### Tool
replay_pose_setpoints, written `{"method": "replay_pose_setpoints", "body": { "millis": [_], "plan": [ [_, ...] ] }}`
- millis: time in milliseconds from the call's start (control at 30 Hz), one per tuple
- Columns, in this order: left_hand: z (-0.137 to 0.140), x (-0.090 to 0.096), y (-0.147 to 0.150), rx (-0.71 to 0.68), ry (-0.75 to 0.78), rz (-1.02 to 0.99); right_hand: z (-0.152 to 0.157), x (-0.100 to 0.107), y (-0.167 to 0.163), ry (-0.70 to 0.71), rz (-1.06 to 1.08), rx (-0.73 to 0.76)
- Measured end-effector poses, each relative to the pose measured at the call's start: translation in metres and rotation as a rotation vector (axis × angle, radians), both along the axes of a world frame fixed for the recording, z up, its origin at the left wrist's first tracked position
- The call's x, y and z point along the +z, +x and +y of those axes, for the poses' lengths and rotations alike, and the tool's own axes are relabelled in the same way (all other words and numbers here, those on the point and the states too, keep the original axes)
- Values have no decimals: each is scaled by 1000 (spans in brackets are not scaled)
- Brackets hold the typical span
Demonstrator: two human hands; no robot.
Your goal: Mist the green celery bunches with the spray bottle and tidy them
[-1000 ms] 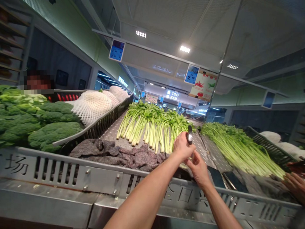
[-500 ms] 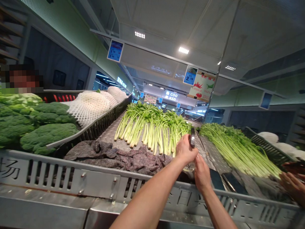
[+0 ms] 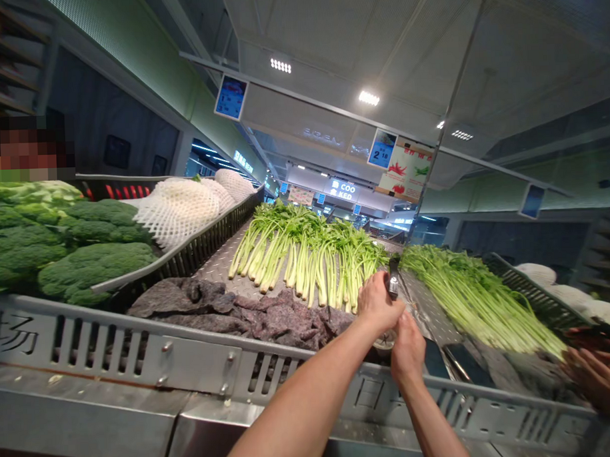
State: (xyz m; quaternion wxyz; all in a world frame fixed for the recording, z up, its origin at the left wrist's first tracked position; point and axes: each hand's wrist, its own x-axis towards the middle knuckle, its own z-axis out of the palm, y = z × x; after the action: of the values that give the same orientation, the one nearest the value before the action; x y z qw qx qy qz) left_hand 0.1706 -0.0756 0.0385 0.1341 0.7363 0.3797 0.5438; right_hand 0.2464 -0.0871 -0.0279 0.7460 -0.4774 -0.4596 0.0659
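Observation:
My left hand [image 3: 380, 300] is closed, with a small black object with a shiny silver part [image 3: 393, 283] sticking up from its far side; its kind I cannot make out. Touching it just below and to the right is my right hand [image 3: 408, 348], fingers curled and partly hidden behind the left. A round, pale, see-through thing [image 3: 385, 339] shows between the wrists, partly covered. Bunches of celery [image 3: 306, 262] lie in a row on a patterned metal shelf just beyond my left hand. Crumpled dark cloth [image 3: 268, 320] lies in front of the stalks.
A slotted grey rail [image 3: 200, 369] runs along the front edge. Broccoli [image 3: 96, 269] and netted white produce [image 3: 184, 213] fill the left side behind a black crate wall [image 3: 205, 242]. On the right, a mirror reflects celery [image 3: 477, 296] and hands. A dark flat object [image 3: 434, 360] lies beside my right hand.
Both hands have shifted slightly right, together with the black and silver object. The celery has not moved. At the far left, a blurred person has moved a little leftward.

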Motion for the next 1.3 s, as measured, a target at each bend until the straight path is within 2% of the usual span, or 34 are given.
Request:
{"method": "replay_pose_setpoints", "body": {
  "millis": [367, 567, 867, 1067, 1167, 1300],
  "plan": [
    [-7, -1, -1, -98, 28, 104, -9, -6, -1, -11, -38, -137],
    [-5, 1, -12, -82, 52, 70, -5, -3, -11, 1, -18, -84],
    [-5, 8, -52, 15, 30, 85, 8, 3, -46, 25, -77, 27],
    [3, 7, -87, 120, 60, 24, 16, 9, -83, 32, -91, 182],
    [9, 0, -112, 190, 42, -6, 22, 11, -99, 9, -119, 232],
    [18, -20, -141, 267, 44, -21, 38, 6, -106, -44, -117, 308]
  ]
}}
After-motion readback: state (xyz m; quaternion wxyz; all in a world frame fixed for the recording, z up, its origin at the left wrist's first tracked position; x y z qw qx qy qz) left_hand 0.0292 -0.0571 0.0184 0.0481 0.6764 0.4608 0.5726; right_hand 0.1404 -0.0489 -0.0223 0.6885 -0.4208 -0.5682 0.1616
